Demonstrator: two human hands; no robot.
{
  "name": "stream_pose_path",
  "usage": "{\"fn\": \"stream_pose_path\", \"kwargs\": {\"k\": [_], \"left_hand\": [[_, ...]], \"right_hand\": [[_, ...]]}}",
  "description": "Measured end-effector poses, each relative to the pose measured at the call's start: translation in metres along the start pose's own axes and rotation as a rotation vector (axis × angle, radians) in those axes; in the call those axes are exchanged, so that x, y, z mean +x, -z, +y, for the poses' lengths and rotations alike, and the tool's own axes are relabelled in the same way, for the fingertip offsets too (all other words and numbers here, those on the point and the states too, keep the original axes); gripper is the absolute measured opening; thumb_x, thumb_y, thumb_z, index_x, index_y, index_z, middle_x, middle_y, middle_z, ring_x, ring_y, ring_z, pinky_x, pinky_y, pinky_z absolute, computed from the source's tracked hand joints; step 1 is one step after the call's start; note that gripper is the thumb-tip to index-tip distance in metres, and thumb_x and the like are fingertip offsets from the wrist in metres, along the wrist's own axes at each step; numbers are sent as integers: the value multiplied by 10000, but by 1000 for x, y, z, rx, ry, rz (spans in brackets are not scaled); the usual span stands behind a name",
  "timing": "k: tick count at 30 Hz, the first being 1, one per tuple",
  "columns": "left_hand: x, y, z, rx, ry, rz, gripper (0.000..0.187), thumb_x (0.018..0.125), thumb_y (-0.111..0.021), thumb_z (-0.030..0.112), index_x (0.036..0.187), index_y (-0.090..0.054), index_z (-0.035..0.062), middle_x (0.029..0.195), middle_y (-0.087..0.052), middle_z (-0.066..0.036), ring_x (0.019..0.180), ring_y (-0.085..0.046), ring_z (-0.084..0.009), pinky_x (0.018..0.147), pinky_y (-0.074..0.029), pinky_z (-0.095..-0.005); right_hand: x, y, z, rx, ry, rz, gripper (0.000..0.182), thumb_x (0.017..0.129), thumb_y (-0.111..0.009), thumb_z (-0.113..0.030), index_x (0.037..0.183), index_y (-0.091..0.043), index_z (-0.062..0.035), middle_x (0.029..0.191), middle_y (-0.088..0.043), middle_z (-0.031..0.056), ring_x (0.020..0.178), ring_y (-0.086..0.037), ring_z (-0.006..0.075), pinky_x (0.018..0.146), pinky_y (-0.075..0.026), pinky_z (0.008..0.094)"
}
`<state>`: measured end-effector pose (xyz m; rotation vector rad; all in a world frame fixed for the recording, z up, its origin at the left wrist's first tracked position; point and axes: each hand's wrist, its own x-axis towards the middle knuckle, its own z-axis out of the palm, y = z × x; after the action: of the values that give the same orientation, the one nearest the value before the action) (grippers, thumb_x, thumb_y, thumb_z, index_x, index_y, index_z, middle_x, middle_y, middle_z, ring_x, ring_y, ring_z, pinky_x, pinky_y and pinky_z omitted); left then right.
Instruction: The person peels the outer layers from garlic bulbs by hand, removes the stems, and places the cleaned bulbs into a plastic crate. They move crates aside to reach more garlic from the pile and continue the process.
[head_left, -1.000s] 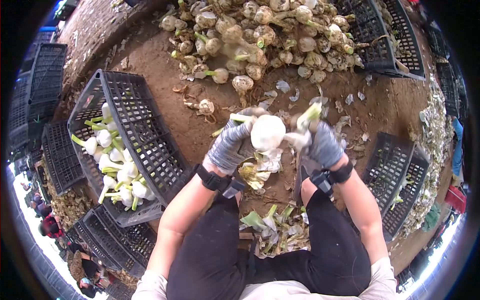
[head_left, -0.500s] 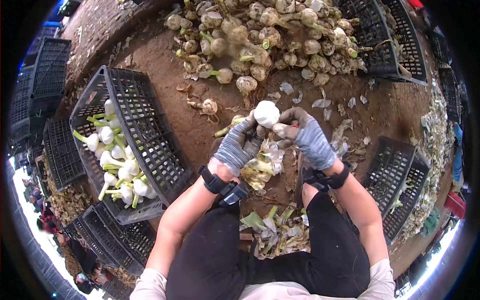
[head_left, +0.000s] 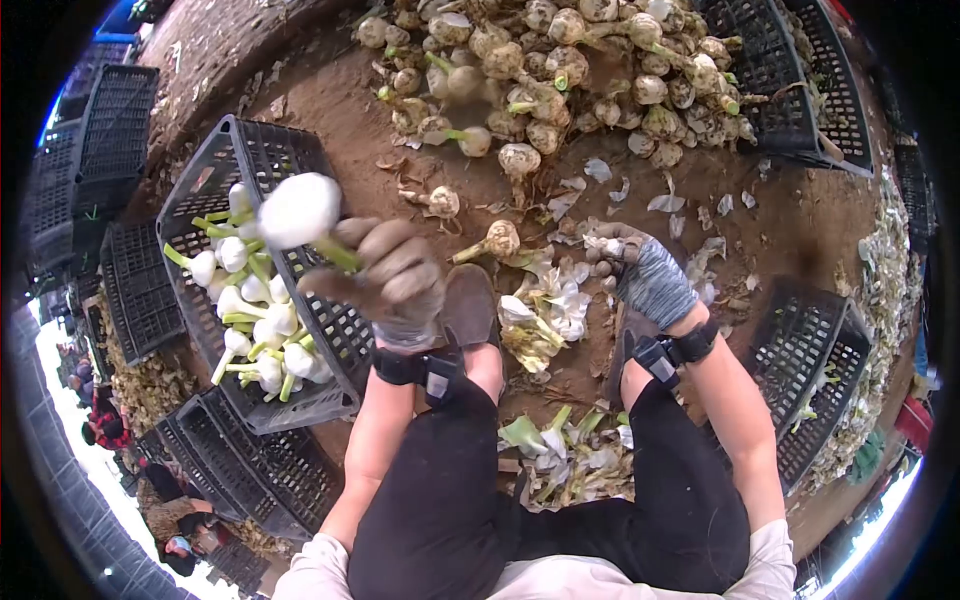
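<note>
A clean white garlic bulb (head_left: 300, 211), blurred by motion, is held by its green stem in my gloved left hand (head_left: 392, 275). That hand is closed and hovers at the near right side of a black plastic crate (head_left: 325, 300). Inside the crate lie several peeled garlic bulbs (head_left: 232, 254) with trimmed green stems. My gloved right hand (head_left: 640, 270) stays over the ground in front of me, its fingers curled. Something small and whitish shows at its fingertips; what it is I cannot make out. An unpeeled garlic bulb (head_left: 502, 238) lies on the soil between the hands.
A heap of dirty garlic bulbs (head_left: 560, 70) covers the ground ahead. Peeled-off garlic skins (head_left: 560, 300) lie between my feet. Another crate (head_left: 790, 350) stands to my right, one (head_left: 750, 60) at the far right of the heap, and stacked crates (head_left: 115, 130) to my left.
My left hand has carried the white garlic bulb leftward from in front of me to the crate. My right hand has parted from it and moved slightly right.
</note>
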<state>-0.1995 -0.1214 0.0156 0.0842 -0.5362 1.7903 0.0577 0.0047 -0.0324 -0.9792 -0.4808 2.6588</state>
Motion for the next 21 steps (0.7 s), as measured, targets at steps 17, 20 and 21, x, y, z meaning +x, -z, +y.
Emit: {"fn": "stream_pose_path", "kwargs": {"k": [17, 20, 21], "left_hand": [[-27, 92, -17, 2237, 474, 463, 661, 661, -803, 194, 1216, -460, 82, 1123, -550, -123, 1022, -561, -284, 880, -478, -383], [-16, 63, -52, 1289, 199, 641, 684, 649, -809, 54, 1212, -423, 99, 1130, -528, -48, 1061, -528, -192, 934, -443, -344], [-18, 66, -56, 1368, 243, 563, 694, 654, -812, 62, 1215, -404, 92, 1149, -511, -62, 1065, -522, -189, 940, -441, -339]], "right_hand": [[-2, -2, 11, -986, -3, 219, 358, 909, -531, -352, 1067, -630, -46, 792, -628, 23, 676, -583, 90, 569, -481, 240], [-11, -23, 7, -359, -208, 194, 413, 910, -528, -449, 1033, -626, -68, 745, -578, -13, 599, -533, 84, 516, -447, 229], [-11, -31, 8, -270, -112, 204, 446, 901, -532, -468, 1067, -611, -61, 751, -581, -10, 585, -522, 74, 496, -435, 218]]}}
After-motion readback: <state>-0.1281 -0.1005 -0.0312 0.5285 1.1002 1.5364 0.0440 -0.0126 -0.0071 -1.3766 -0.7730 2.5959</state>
